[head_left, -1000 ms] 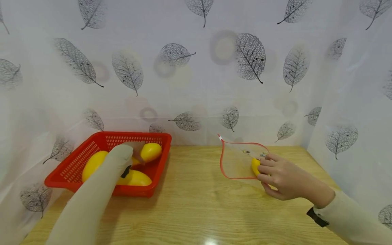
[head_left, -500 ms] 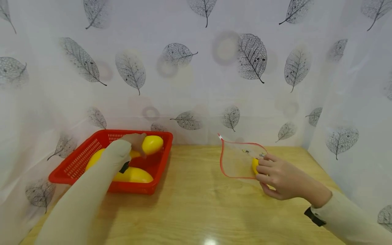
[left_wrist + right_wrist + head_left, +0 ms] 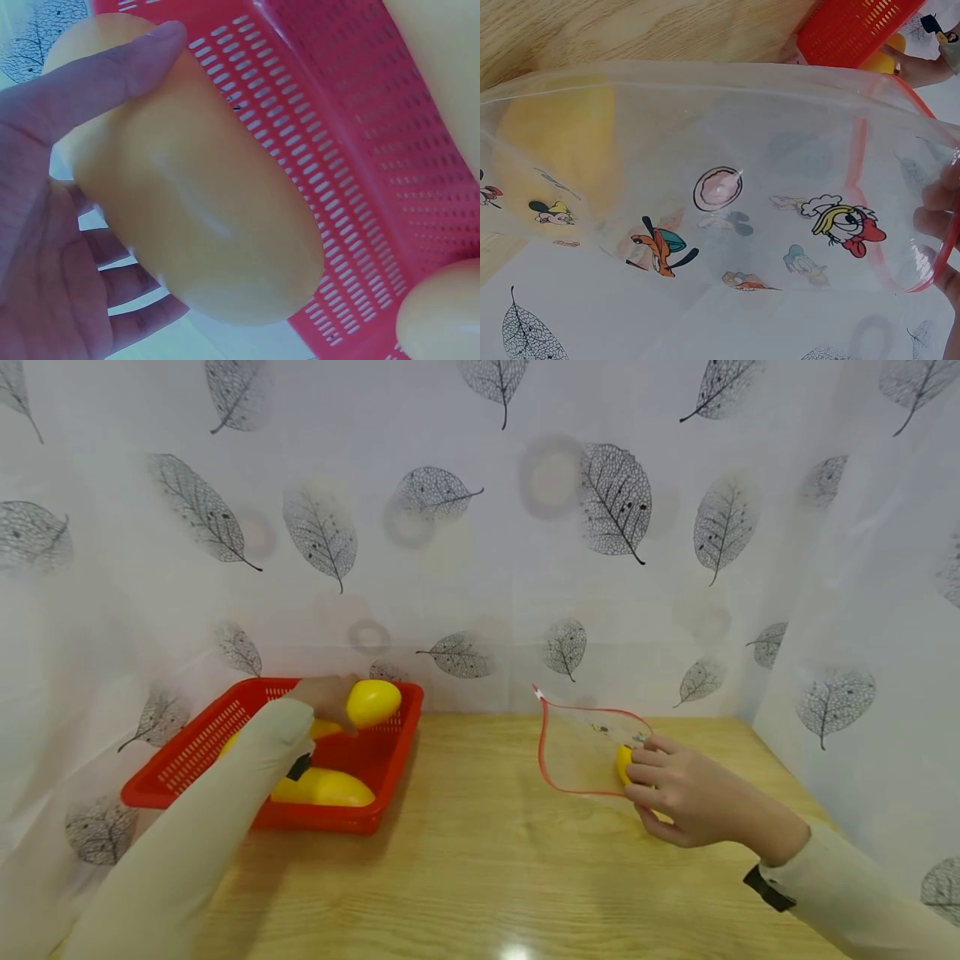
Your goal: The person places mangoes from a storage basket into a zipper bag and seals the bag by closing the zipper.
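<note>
My left hand (image 3: 324, 697) grips a smooth yellow mango (image 3: 373, 703) at the back right corner of the red basket (image 3: 402, 756). In the left wrist view the thumb (image 3: 135, 71) lies across the mango, with the fingers on its other side. On the right, my right hand (image 3: 686, 795) holds the rim of a clear zip bag (image 3: 573, 752) with a red edge and cartoon prints. The bag's mouth gapes toward the left. Through its plastic, the right wrist view shows another yellow mango (image 3: 559, 142) inside, at the far end from the hand.
More yellow mangoes (image 3: 322, 787) lie in the basket, partly hidden by my left arm. The basket stands on a light wooden table (image 3: 465, 860) at the left. A white curtain (image 3: 495, 568) printed with leaves encloses the back and sides.
My left hand has lifted the mango upward and slightly to the right, toward the basket's back rim. The right hand and the bag have barely moved.
</note>
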`<action>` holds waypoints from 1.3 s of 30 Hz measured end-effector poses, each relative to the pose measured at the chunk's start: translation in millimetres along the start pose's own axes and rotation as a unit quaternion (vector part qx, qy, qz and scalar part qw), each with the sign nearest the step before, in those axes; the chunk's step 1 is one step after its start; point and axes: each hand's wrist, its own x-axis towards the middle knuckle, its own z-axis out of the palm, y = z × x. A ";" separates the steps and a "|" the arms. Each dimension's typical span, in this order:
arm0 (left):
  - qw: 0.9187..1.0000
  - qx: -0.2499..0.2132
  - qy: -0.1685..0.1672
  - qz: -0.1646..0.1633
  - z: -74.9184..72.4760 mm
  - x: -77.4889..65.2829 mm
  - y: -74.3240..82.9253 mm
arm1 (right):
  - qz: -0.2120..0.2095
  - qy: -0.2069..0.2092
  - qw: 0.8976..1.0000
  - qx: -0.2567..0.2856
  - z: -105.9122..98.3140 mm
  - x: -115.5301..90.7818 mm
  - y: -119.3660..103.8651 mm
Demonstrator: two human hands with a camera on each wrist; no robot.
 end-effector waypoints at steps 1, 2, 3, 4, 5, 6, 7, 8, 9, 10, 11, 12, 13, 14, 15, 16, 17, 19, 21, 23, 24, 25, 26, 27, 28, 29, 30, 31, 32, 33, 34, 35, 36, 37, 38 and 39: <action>1.000 -0.002 -0.003 0.004 -1.0 -1.9 1.5 | -0.001 0.001 1.000 0.001 0.2 -0.1 -0.3; 1.000 -0.001 -0.006 0.006 -1.7 -3.4 2.7 | -0.001 0.002 1.000 0.002 0.4 -0.2 -0.5; 1.000 0.001 -0.008 0.009 -2.5 -4.7 3.5 | -0.001 0.003 1.000 0.003 0.5 -0.2 -0.6; 1.000 0.003 -0.009 0.013 -3.3 -6.1 4.6 | 0.000 0.004 1.000 0.005 0.6 -0.2 -0.9; 1.000 0.005 -0.011 0.016 -3.9 -7.2 5.2 | 0.000 0.004 1.000 0.005 0.6 -0.3 -1.0; 1.000 0.005 -0.012 0.016 -4.6 -8.4 6.0 | 0.000 0.003 1.000 0.006 0.6 -0.4 -1.2; 1.000 0.004 -0.013 0.017 -5.3 -9.7 6.7 | 0.001 0.002 1.000 0.006 0.6 -0.5 -1.3; 1.000 0.006 -0.013 0.020 -5.8 -10.8 7.1 | 0.002 0.001 1.000 0.007 0.5 -0.7 -1.5; 1.000 0.005 -0.014 0.022 -6.4 -11.9 7.6 | 0.004 0.000 1.000 0.007 0.5 -0.8 -1.6; 1.000 0.005 -0.013 0.023 -6.8 -12.9 8.1 | 0.005 -0.002 1.000 0.007 0.5 -1.0 -1.8; 1.000 0.004 -0.013 0.023 -7.2 -13.9 8.4 | 0.005 -0.003 1.000 0.007 0.5 -1.2 -1.9; 1.000 0.002 -0.014 0.025 -7.8 -15.4 9.0 | 0.006 -0.004 1.000 0.009 0.6 -1.4 -2.1; 1.000 0.002 -0.014 0.027 -8.4 -16.7 9.4 | 0.007 -0.004 1.000 0.009 0.6 -1.5 -2.3; 1.000 0.003 -0.014 0.028 -8.9 -17.9 9.8 | 0.008 -0.004 1.000 0.010 0.5 -1.6 -2.5; 1.000 0.004 -0.013 0.028 -9.6 -19.3 10.3 | 0.009 -0.005 1.000 0.012 0.5 -1.6 -2.7; 0.999 0.006 -0.012 0.029 -10.1 -20.5 10.8 | 0.009 -0.004 1.000 0.012 0.5 -1.7 -2.9; 0.999 0.006 -0.011 0.031 -10.7 -21.8 11.4 | 0.008 -0.003 1.000 0.012 0.6 -1.7 -3.0; 0.999 0.015 -0.005 0.037 -11.3 -23.4 12.8 | 0.009 -0.001 1.000 0.012 0.5 -1.9 -3.2; 0.999 0.021 0.003 0.044 -11.7 -24.5 15.1 | 0.010 0.000 1.000 0.013 0.5 -2.0 -3.1; 0.998 0.027 0.010 0.052 -12.3 -26.1 18.2 | 0.010 0.001 1.000 0.013 0.4 -2.0 -3.0; 0.998 0.030 0.012 0.056 -12.8 -27.0 19.8 | 0.011 0.001 1.000 0.013 0.3 -2.0 -3.0; 0.998 0.029 0.014 0.058 -13.7 -28.7 22.0 | 0.011 0.000 1.000 0.013 0.2 -1.9 -2.9; 0.998 0.028 0.016 0.061 -14.7 -30.3 23.9 | 0.011 0.001 1.000 0.013 0.2 -1.8 -2.9; 0.997 0.027 0.018 0.064 -15.7 -32.0 25.9 | 0.010 0.000 1.000 0.013 0.2 -1.7 -2.8; 0.997 0.025 0.019 0.069 -17.0 -34.0 28.0 | 0.010 0.000 1.000 0.013 0.2 -1.7 -2.7; 0.997 0.026 0.022 0.073 -18.2 -35.7 29.8 | 0.009 0.000 1.000 0.012 0.2 -1.6 -2.6; 0.996 0.025 0.024 0.078 -19.3 -37.2 31.7 | 0.009 0.001 1.000 0.012 0.2 -1.6 -2.5; 0.996 0.025 0.027 0.084 -20.4 -38.7 33.8 | 0.009 0.001 1.000 0.011 0.3 -1.6 -2.3; 0.995 0.024 0.028 0.089 -21.2 -39.7 35.5 | 0.009 0.002 1.000 0.011 0.3 -1.7 -2.1; 0.995 0.025 0.029 0.094 -21.9 -40.8 37.3 | 0.009 0.002 1.000 0.010 0.4 -1.8 -1.9; 0.994 0.027 0.030 0.100 -22.5 -41.8 39.0 | 0.009 0.002 1.000 0.010 0.4 -1.8 -1.7; 0.994 0.029 0.031 0.105 -22.9 -42.6 40.6 | 0.008 0.003 1.000 0.010 0.5 -1.9 -1.5; 0.993 0.029 0.032 0.108 -23.1 -43.2 42.2 | 0.008 0.002 1.000 0.009 0.5 -1.9 -1.3; 0.993 0.028 0.032 0.110 -23.2 -44.0 43.6 | 0.007 0.003 1.000 0.008 0.5 -2.0 -1.1; 0.993 0.028 0.032 0.111 -23.4 -44.9 45.0 | 0.006 0.003 1.000 0.007 0.6 -1.9 -0.9; 0.993 0.028 0.032 0.114 -23.7 -45.9 46.5 | 0.005 0.003 1.000 0.006 0.6 -1.9 -0.7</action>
